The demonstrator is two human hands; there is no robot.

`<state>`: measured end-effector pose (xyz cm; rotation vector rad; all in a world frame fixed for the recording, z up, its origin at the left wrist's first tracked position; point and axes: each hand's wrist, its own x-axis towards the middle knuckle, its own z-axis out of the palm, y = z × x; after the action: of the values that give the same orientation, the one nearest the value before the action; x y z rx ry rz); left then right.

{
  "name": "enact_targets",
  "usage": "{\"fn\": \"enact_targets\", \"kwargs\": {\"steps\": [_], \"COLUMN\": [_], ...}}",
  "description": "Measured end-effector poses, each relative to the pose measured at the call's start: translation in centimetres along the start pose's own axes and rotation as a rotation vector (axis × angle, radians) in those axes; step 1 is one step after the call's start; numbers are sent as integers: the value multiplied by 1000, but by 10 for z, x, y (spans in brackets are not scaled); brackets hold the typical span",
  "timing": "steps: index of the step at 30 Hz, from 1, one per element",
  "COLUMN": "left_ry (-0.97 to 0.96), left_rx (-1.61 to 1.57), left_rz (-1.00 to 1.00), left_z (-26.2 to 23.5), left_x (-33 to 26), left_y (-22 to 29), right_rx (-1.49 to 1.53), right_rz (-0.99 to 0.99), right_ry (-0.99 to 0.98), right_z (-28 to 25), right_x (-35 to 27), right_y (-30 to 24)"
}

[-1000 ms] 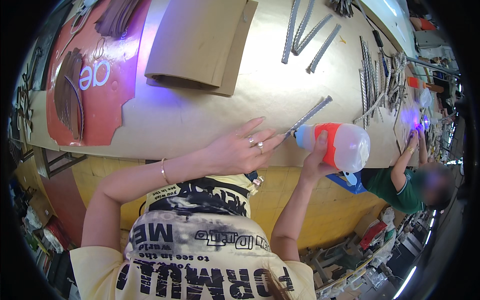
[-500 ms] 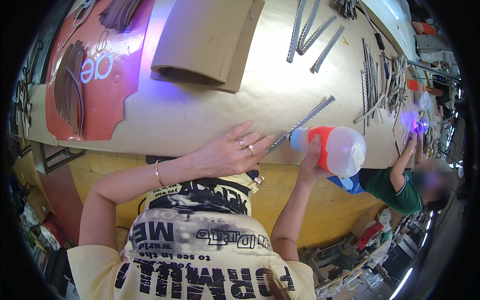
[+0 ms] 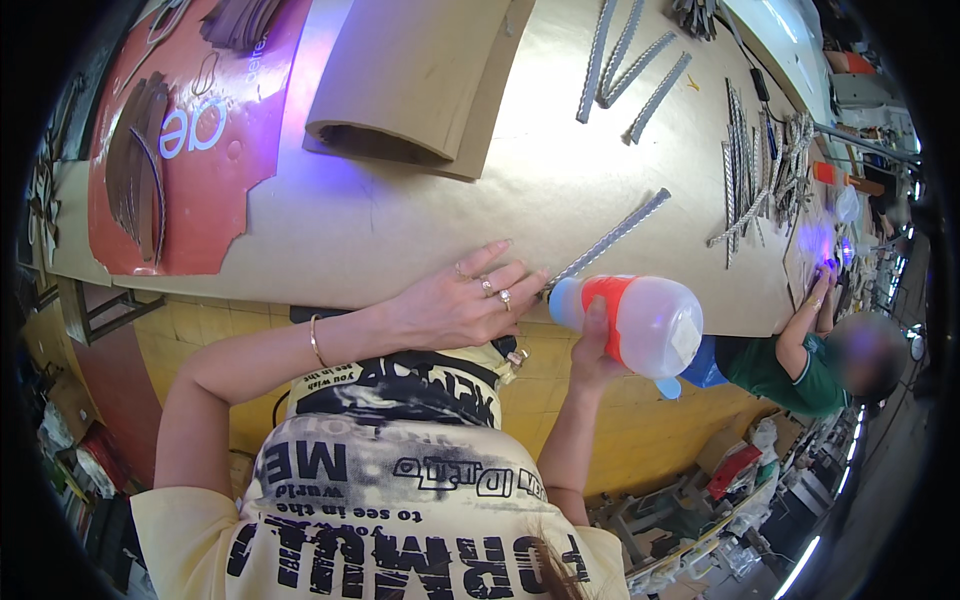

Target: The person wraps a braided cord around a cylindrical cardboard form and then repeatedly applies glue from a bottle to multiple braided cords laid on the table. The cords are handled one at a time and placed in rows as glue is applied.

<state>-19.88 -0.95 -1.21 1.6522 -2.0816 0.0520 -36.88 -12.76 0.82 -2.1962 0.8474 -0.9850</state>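
At the table's near edge, my left hand (image 3: 478,297) is palm down. Its little finger is spread; the fingers nearer me close on the near end of a grey braided strip (image 3: 613,232), their grip partly hidden. The strip slants away to the right across the table. My right hand (image 3: 595,350) is wrapped round a translucent squeeze bottle (image 3: 655,325) with a red band and light blue top. The bottle is tilted on its side, its top beside my left fingertips at the strip's near end. Its nozzle tip is hard to make out.
A folded brown sheet (image 3: 400,90) stands at the far middle. Red board (image 3: 215,215) on the left carries brown strips (image 3: 135,170). More braided strips (image 3: 660,95) lie at the far right, with a bundle (image 3: 735,170) beyond. A person in green (image 3: 800,370) works at right.
The bottle in my right hand has moved left and slightly down, bringing its top closer to my left fingertips. My left hand and the strip stay nearly in place.
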Motion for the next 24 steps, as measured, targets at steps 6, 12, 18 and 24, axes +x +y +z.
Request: {"fn": "enact_targets", "kwargs": {"steps": [6, 12, 18, 24], "left_ry": [36, 75, 104, 119], "left_rx": [56, 20, -137, -258], "left_rz": [22, 6, -139, -381], "left_z": [0, 3, -5, -9], "left_x": [-1, -2, 3, 30], "left_y": [-1, 0, 0, 17], "right_rx": [182, 627, 452, 168], "right_rz": [58, 565, 489, 320], "right_ry": [134, 597, 681, 450], "right_z": [8, -7, -7, 5], "right_x": [-7, 11, 25, 14], "right_y": [-1, -7, 2, 7]}}
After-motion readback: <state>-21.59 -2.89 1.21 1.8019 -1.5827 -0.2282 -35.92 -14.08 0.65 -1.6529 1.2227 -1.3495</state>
